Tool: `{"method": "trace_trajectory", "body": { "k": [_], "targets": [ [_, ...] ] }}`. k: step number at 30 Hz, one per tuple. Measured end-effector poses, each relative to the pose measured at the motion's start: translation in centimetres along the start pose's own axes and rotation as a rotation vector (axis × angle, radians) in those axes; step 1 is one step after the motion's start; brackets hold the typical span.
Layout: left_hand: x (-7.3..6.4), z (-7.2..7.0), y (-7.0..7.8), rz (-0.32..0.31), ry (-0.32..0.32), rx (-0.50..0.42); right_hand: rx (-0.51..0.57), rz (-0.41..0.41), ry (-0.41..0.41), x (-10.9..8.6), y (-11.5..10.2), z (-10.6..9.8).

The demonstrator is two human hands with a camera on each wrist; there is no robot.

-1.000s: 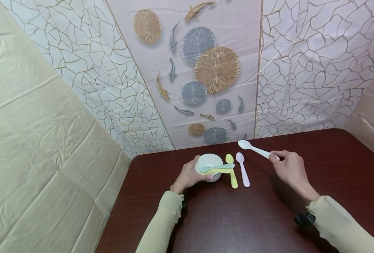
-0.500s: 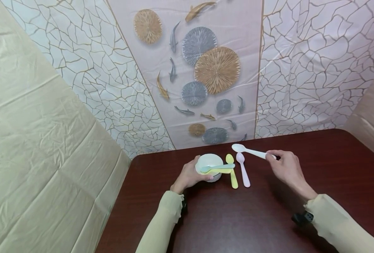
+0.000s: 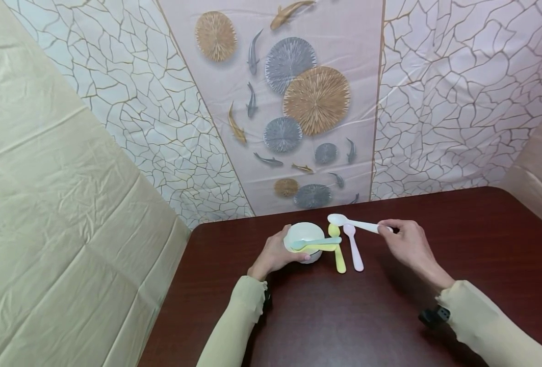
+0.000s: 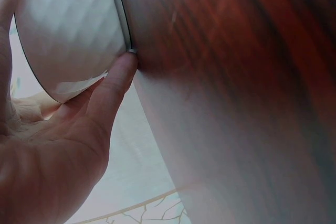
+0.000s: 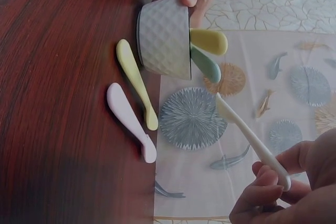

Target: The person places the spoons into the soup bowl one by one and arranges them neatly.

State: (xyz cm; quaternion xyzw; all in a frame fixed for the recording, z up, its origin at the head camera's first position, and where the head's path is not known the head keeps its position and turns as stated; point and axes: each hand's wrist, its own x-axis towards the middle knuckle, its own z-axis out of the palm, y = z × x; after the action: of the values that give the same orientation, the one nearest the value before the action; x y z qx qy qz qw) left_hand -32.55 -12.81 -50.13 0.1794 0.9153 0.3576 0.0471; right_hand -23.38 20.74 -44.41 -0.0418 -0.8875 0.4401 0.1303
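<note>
Head view: left hand (image 3: 274,253) grips a white bowl (image 3: 306,232), right hand (image 3: 410,247) pinches a white spoon (image 3: 361,225).

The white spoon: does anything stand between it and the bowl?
Partly: the green spoon and one yellow spoon jut from the bowl on the side facing the white spoon. The pink spoon and the second yellow spoon lie lower.

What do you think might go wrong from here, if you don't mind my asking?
The white spoon could knock the teal spoon or the yellow spoon beside it, since both handles stick out over the rim of the white bowl.
The right grip holds the white spoon near its handle end, so it might swivel or slip onto the pink spoon lying below.
If the left grip loosened, a bump might shift the bowl.
</note>
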Motion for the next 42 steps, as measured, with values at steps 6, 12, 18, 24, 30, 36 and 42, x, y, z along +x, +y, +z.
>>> {"method": "trace_trajectory", "body": {
  "k": [6,12,18,24,30,36,42],
  "targets": [
    [0.1,0.1,-0.1,0.01,-0.001,0.009,0.02,-0.022,-0.036,0.1,-0.2,0.4],
    [0.2,0.1,-0.1,0.02,0.007,0.014,0.034,-0.036,-0.073,0.3,-0.5,0.9],
    [0.2,0.1,-0.2,0.015,0.002,0.024,0.054,-0.036,-0.105,0.4,-0.8,1.4],
    [0.1,0.0,-0.1,0.008,-0.001,0.02,0.072,-0.049,-0.121,0.7,-1.1,1.9],
    [0.2,0.0,-0.2,-0.017,-0.006,0.009,0.093,-0.036,-0.154,1.0,-1.5,2.5],
    [0.2,0.0,-0.1,-0.02,-0.003,0.005,0.102,-0.023,-0.181,1.3,-1.5,2.9],
    [0.1,0.0,-0.1,-0.006,0.001,0.006,0.117,-0.024,-0.197,1.7,-1.4,3.9]
  ]
}}
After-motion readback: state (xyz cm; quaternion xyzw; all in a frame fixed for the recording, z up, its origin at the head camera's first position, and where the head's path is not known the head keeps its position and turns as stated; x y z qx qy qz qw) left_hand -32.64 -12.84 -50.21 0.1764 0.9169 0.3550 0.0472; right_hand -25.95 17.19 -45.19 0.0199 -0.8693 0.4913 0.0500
